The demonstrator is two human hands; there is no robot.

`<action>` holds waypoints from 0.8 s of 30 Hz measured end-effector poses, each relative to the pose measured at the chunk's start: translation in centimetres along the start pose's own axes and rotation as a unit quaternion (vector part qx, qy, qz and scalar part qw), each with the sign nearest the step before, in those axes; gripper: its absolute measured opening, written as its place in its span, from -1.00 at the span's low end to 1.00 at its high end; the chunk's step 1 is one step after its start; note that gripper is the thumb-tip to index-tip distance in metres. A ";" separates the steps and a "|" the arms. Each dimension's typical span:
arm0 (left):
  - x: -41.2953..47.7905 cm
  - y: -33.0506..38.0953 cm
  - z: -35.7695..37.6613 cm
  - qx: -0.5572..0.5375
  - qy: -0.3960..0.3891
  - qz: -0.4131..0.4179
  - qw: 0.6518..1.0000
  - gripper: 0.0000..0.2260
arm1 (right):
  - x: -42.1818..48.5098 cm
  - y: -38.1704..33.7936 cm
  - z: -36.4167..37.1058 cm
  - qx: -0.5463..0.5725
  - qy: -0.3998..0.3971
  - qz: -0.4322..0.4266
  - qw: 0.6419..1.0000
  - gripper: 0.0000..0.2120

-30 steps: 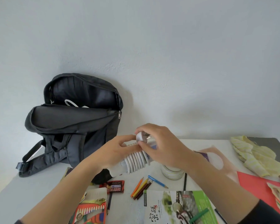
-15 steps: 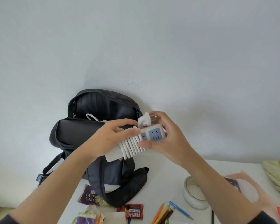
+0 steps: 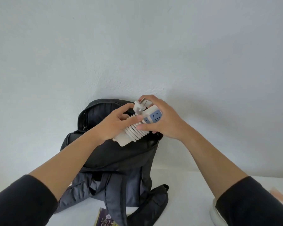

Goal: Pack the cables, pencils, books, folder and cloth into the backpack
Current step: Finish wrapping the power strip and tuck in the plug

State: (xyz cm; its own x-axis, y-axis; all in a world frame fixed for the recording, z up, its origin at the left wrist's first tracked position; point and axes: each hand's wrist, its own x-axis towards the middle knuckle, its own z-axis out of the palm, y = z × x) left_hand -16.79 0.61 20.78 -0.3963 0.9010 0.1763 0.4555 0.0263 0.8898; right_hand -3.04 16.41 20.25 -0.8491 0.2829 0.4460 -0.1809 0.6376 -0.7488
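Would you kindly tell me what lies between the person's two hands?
In the head view, a white power strip wound with its own cable lies between the left hand and the right hand, both gripping it.

One legible marking is present. It stands on a purple wrapper [image 3: 104, 218] at the bottom edge of the frame, left of centre, with its right side against the backpack strap [image 3: 116, 201]. The upper line, in pale capitals, reads "LAYER". The lower line begins "CA"; the frame edge cuts off its remaining letters. A small pale flower emblem sits above the upper line.
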 end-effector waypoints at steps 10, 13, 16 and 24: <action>4.0 -4.1 -2.0 -0.027 -0.018 0.035 0.999 -0.61 | 3.6 2.8 1.7 -0.122 0.065 0.023 0.990 -0.34; 4.5 -5.2 -2.5 -0.003 -0.037 0.052 0.998 -0.60 | 3.3 3.5 2.4 -0.150 0.099 0.010 0.984 -0.32; 4.6 -6.1 -3.0 0.054 -0.068 0.069 0.994 -0.56 | 3.0 4.2 2.8 -0.217 0.110 -0.004 0.970 -0.40; 1.9 -9.7 -3.7 0.433 -0.062 0.017 0.899 -0.55 | 2.2 3.8 1.9 -0.338 0.088 0.039 0.936 -0.41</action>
State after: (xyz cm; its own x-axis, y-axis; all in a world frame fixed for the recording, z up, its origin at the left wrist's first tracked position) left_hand -24.88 0.49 14.01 -0.3039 0.9473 0.1009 0.9366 0.2777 0.2139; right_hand -6.58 18.07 17.46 -0.7412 0.4239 0.5205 0.2847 0.9007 -0.3281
